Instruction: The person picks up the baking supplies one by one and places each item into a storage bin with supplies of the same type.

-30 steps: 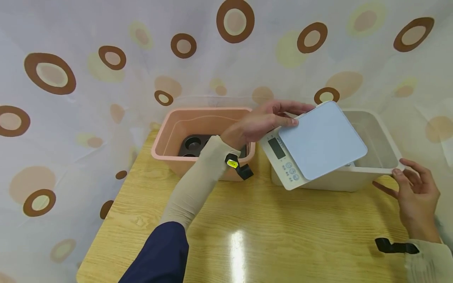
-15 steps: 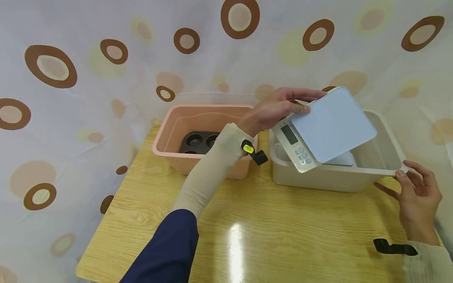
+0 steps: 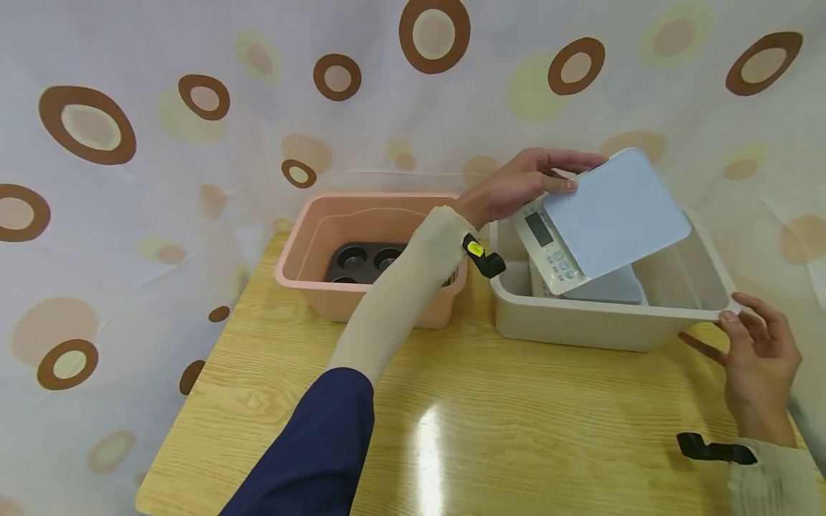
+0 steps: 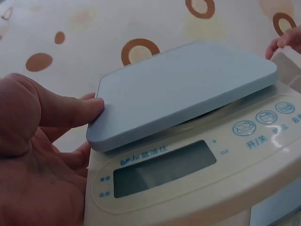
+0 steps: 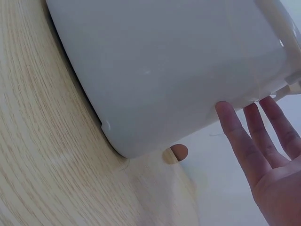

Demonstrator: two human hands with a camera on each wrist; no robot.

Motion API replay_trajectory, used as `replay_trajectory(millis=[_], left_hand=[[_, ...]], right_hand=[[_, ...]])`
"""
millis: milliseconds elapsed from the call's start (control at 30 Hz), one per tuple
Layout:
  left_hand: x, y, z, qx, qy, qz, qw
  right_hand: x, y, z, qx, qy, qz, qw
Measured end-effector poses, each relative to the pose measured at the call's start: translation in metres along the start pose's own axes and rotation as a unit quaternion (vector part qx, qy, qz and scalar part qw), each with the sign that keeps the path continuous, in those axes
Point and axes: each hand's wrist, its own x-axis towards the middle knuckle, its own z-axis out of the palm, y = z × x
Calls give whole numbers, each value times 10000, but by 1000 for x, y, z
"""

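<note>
My left hand grips a white kitchen scale with a pale blue plate by its upper left edge. The scale hangs tilted over the white bin. The left wrist view shows my thumb on top of the plate, with the display and buttons facing the camera. Beneath it in the bin lies another thing with a similar blue plate, partly hidden. At the bin's near right corner my right hand holds the rim between thumb and fingers. In the right wrist view, fingertips touch the bin's outer wall.
A pink bin stands left of the white one, with a dark muffin tin inside. My left forearm passes over its right part. Both bins stand on a wooden table against a patterned curtain.
My left hand has carried the scale rightward and up, away from the viewer. More of the blue-plated thing in the bin has come into view. My right hand stays at the corner.
</note>
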Motion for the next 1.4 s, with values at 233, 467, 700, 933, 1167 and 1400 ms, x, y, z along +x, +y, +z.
replay_trajectory(millis=[233,467,700,933,1167,1400], left_hand=[[24,-6,3,573,-704,-38,9959],[42,-18,19,938,-1228,-283,9876],[58,-27,42,762,-1667,-492,9818],[68,-43,51,1263,-1707,-565,9756],[71,-56,52,1860,-1644,-1078,9627],[64,-56,46,2262,-1888,-1372,9457]], right_hand=[[1,-2,-1,70,35,-73,9999],[1,-4,-3,79,4,101,9999],[-3,-7,-5,-1,52,73,10000],[-2,-7,-3,241,-184,139,9994],[-2,-4,-3,190,-339,201,9990],[-3,-5,-4,-157,-133,208,9996]])
